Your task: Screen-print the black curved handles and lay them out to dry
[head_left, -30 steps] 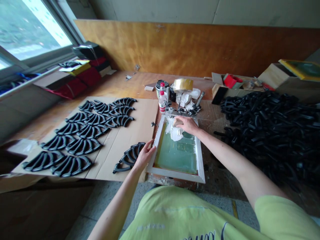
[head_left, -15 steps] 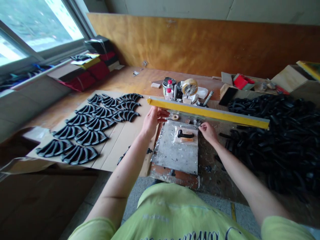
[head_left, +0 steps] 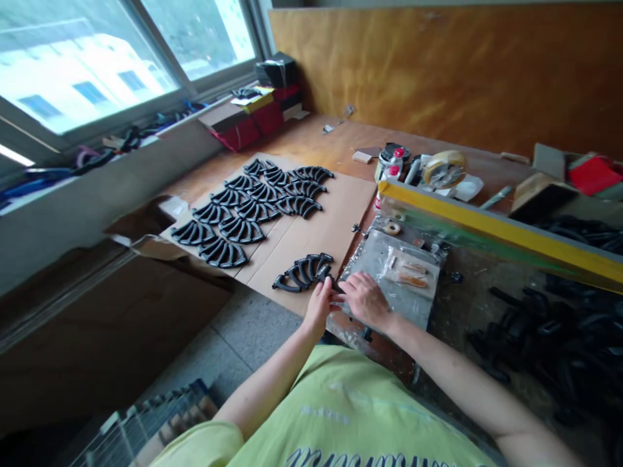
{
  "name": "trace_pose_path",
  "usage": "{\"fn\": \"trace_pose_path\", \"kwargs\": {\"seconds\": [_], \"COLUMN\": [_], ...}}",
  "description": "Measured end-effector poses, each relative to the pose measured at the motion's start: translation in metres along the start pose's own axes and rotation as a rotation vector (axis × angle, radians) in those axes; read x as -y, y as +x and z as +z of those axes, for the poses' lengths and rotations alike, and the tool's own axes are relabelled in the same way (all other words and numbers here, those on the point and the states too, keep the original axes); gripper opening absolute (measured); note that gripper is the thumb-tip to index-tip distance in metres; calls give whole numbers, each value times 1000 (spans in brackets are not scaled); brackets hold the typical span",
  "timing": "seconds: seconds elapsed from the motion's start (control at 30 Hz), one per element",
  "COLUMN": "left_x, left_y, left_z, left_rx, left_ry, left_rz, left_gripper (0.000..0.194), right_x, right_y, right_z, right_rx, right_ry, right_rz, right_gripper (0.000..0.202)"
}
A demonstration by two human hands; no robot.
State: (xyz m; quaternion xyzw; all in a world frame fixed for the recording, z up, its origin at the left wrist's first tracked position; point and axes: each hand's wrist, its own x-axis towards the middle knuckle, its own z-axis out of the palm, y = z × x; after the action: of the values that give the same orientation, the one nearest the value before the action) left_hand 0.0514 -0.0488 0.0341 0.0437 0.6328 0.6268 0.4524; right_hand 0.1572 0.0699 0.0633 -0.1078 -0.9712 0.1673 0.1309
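Observation:
Between my two hands is a black curved piece [head_left: 335,284], held just above the cardboard's right edge. My left hand [head_left: 320,303] is closed on its near part, and my right hand [head_left: 364,297] has its fingers on the other end. Beside them a small fan of black pieces [head_left: 299,272] lies on the cardboard sheet [head_left: 272,259]. Farther back on that sheet are several larger fans of black pieces [head_left: 238,227]. Right of my hands, the grey metal plate [head_left: 418,311] bears a pad in clear film [head_left: 411,272], with no black piece on it.
A yellow-edged screen frame [head_left: 487,220] slants across the right side. Behind it stand bottles [head_left: 393,170], a tape roll [head_left: 444,170] and tools. Black pieces [head_left: 545,344] are heaped at right. Red boxes [head_left: 238,130] sit by the window.
Both hands have moved from the screen frame to the small fan at the cardboard's edge. The black piece has left the plate's pad. The view has turned left.

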Motion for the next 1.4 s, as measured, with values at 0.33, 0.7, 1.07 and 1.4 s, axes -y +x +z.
{"fn": "trace_pose_path", "kwargs": {"seconds": [0.33, 0.7, 1.07, 1.4], "left_x": [52, 44, 58, 46], "left_y": [37, 58, 37, 59], "left_z": [-146, -171, -133, -126], "left_rx": [-515, -497, -686, -606], "left_ry": [243, 565, 704, 915], "left_rz": [-85, -120, 297, 242], "left_gripper": [61, 49, 30, 38], "right_x": [21, 19, 26, 24], "right_y": [116, 140, 140, 138], "right_z": [107, 124, 125, 130], "right_rx": [375, 428, 425, 438], "right_ry": [-117, -93, -121, -166], "right_rz": [123, 314, 335, 314], "right_gripper": [35, 32, 38, 35]}}
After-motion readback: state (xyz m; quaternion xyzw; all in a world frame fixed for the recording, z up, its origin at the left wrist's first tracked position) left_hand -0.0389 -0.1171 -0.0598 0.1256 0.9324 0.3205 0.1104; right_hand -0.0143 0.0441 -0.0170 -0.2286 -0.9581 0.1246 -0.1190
